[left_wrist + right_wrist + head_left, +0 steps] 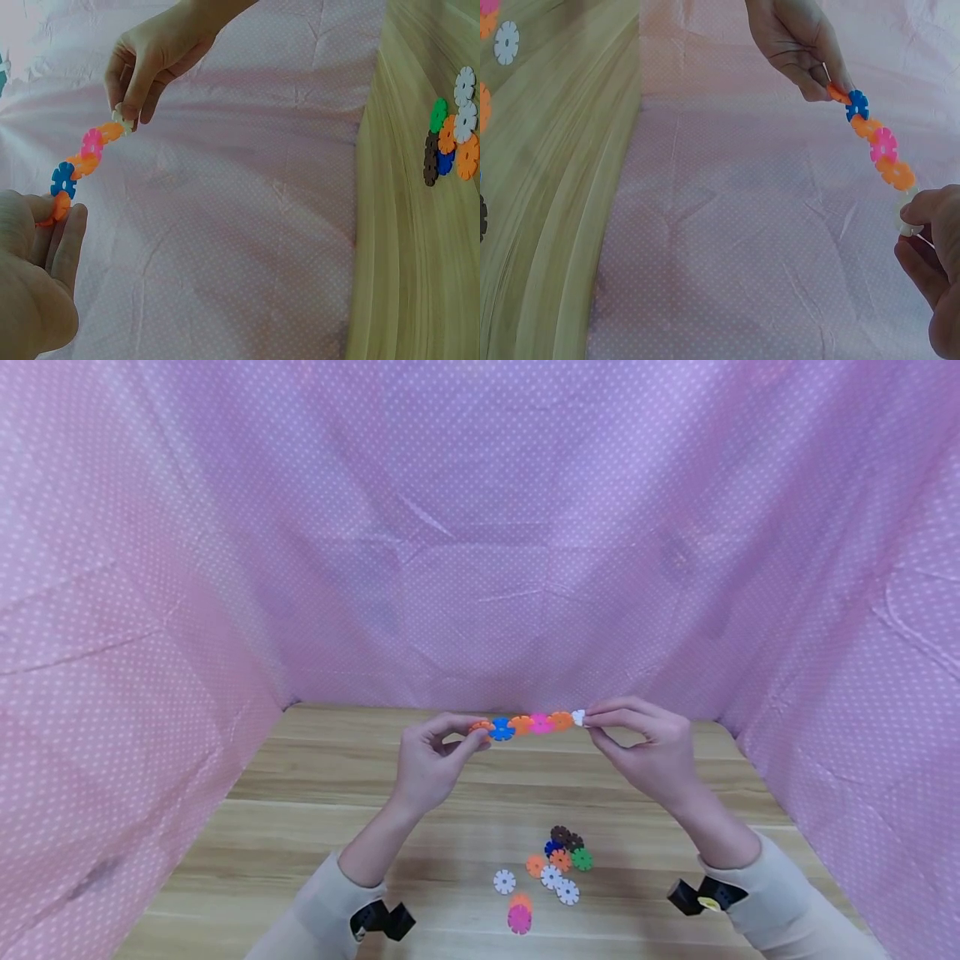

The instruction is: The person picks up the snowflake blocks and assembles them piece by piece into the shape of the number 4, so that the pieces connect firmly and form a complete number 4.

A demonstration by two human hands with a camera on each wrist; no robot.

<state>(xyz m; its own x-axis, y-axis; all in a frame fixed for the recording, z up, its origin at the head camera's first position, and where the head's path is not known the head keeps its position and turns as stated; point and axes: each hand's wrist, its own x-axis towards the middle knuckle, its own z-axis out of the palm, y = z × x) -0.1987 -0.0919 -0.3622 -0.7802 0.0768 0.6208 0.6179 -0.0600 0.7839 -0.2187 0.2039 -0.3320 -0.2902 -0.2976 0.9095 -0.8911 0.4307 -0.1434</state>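
A chain of notched plastic discs stretches between the two hands, held up above the table. From left to right its discs run orange, blue, orange, pink, orange and white. My left hand pinches the orange end disc between thumb and fingers, covering part of it. At the other end my right hand pinches the white disc with thumb and fingertips. Each disc is slotted into its neighbour at an angle.
Loose discs lie on the wooden table below the hands. They include a green disc, a lone white disc and a pink disc overlapping an orange one. Pink dotted cloth walls the back and both sides.
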